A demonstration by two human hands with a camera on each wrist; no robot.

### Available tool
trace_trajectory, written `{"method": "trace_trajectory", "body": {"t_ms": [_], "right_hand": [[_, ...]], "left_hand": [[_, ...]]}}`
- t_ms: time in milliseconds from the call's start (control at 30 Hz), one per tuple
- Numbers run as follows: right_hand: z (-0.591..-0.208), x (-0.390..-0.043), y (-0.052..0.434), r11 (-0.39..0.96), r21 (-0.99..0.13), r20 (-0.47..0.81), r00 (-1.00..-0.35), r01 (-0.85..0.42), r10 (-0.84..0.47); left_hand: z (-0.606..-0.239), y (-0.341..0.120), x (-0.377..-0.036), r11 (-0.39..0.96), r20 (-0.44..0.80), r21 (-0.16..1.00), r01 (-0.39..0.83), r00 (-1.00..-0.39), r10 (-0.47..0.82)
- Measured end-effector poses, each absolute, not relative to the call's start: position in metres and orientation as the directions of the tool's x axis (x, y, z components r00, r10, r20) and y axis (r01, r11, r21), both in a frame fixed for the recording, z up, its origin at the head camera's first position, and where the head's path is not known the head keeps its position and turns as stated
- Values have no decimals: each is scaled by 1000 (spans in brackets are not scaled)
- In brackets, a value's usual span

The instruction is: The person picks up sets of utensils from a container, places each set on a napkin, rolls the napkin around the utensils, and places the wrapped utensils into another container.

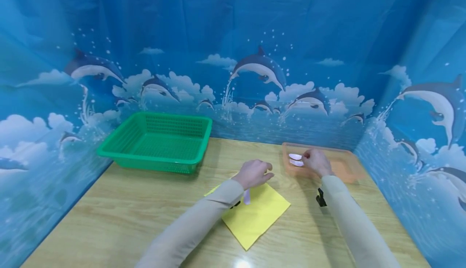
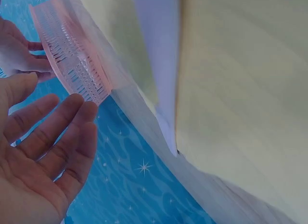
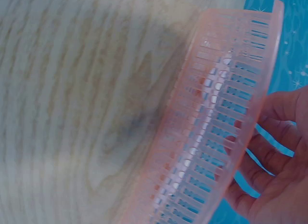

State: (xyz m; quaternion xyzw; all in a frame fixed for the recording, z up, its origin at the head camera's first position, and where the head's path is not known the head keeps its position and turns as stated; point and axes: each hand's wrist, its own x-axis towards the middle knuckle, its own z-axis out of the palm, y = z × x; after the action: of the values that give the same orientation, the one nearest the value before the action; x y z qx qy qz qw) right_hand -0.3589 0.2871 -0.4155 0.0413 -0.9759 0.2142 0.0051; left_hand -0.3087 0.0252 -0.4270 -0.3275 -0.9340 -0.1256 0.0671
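Arms (image 1: 198,227) extended fwd; L hand (image 1: 253,174) w/ fingers loosely bent; R hand (image 1: 317,163) farther out, fingers bent.

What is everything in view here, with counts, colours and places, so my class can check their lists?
green basket: 1, green, at the table's far left
tray: 1, orange-pink, slatted, at the far right
utensils: at least 2, whitish, in the tray's left end
sheet: 1, yellow, on the table between green basket and tray, nearer the person
strip: 1, lilac, over the sheet, partly hidden by the left arm
table: 1, pale wood, beneath these
backdrop: at least 1, blue, dolphin-printed, behind and at both sides
left hand: 1, bare, above the sheet's far edge
right hand: 1, bare, at the tray, by the utensils
sleeves: 2, beige, one per arm
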Motion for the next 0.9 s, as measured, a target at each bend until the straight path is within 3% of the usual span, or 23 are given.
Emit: {"method": "trace_trajectory", "body": {"t_ms": [400, 633, 900], "right_hand": [[-431, -367, 290, 950, -305, -29, -996, -69, -82], [-434, -368, 286, 950, -309, -149, -984, -51, -102], [-433, -366, 282, 942, -332, -193, -973, -59, -129]], "left_hand": [[-433, 55, -314, 776, 182, 225, 589, -808, 560], [-437, 70, -317, 802, 133, 166, 573, -819, 558], [-439, 85, -314, 800, 74, 150, 580, -814, 576]]}}
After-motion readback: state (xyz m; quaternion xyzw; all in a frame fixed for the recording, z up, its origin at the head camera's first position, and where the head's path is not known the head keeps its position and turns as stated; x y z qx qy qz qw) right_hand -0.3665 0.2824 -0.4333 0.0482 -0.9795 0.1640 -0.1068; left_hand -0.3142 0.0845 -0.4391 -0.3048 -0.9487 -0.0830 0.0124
